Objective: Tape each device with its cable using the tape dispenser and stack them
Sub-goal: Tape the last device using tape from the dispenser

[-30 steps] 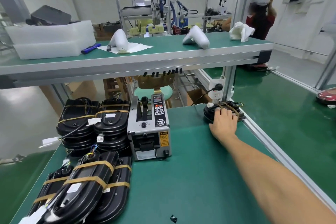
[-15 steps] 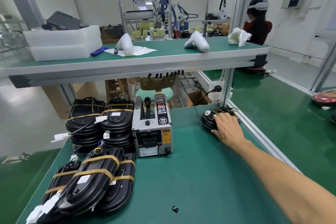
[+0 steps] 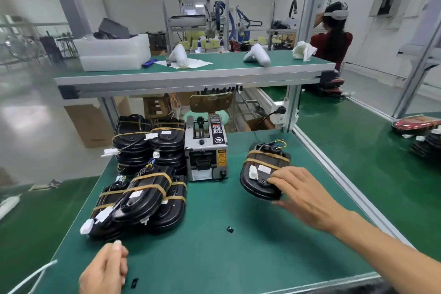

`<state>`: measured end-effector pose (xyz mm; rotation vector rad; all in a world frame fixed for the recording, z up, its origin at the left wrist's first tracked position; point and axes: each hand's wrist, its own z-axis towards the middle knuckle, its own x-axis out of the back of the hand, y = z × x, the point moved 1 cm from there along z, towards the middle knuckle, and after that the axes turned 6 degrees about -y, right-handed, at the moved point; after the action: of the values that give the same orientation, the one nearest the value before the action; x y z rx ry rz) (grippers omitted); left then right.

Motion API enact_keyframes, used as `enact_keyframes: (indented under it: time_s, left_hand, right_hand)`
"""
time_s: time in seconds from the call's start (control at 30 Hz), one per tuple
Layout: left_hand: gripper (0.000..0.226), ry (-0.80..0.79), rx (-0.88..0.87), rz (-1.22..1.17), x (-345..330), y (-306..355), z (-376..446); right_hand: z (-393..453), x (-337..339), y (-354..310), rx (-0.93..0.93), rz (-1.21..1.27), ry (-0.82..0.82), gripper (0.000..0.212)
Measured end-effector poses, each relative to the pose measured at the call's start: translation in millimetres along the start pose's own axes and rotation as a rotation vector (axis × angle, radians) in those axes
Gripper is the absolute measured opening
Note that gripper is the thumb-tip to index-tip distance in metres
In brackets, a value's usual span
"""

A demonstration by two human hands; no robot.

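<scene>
The right hand [image 3: 303, 196] reaches in from the lower right of the frame and grips a black device [image 3: 262, 174] at its near end, fingers curled over the top and thumb under the edge. The device is tilted, its far end higher, right of centre, above the green bench [image 3: 214, 258]. Two bands of tan tape [image 3: 267, 156] cross it, a white connector [image 3: 253, 172] and a white label lie on its top face, and coloured wires [image 3: 279, 143] stick out at its far end.

The left hand [image 3: 105, 270] sits at the bottom left of the frame, over the near bench edge, fingers curled loosely against the thumb; whether it holds anything cannot be told.

The tape dispenser [image 3: 206, 150], a grey box with a black control panel, stands at the centre of the frame, just left of the held device. Left of it, two upright stacks [image 3: 149, 143] of taped black devices stand touching each other at the far bench corner. In front of them, in the lower left, a leaning pile [image 3: 140, 198] of taped devices rests on the bench, white connectors sticking out at its near end. A small black bit [image 3: 229, 229] lies on the bench between the pile and the right hand, and another [image 3: 134, 282] lies beside the left hand.
</scene>
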<state>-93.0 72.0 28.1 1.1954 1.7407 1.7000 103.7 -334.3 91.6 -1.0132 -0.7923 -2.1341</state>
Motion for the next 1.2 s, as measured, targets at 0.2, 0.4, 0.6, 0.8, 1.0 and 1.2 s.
enact_keyframes:
  time_s: [0.2, 0.4, 0.6, 0.8, 1.0, 1.2]
  left_hand:
    - [0.031, -0.100, -0.289, 0.104, -15.1, 24.2, -7.5]
    - [0.071, -0.587, -0.090, -0.111, -48.6, 73.9, -24.1]
    - [0.044, -0.499, -0.005, -0.388, -63.5, 66.1, -18.7]
    - [0.046, -0.406, -0.029, -0.525, -65.3, 45.9, -16.0]
    - [0.059, -0.383, -0.118, -0.567, -78.1, 37.5, -21.3]
    - [0.069, -0.436, -0.266, -0.449, -68.8, 29.7, -28.5]
  right_hand:
    - [6.3, 33.2, -62.6, 0.211, 0.070, 0.101, 0.038]
    - [24.8, 26.7, -110.1, 0.375, 0.137, 0.132, 0.041]
    - [29.4, 11.5, -129.7, 0.407, 0.148, 0.105, 0.040]
    - [16.5, 4.0, -139.4, -0.134, 0.643, -0.040, 0.061]
    - [30.1, -5.2, -162.6, -0.827, 1.559, -0.303, 0.064]
    - [46.2, -4.4, -149.4, -0.680, 1.647, -0.252, 0.045]
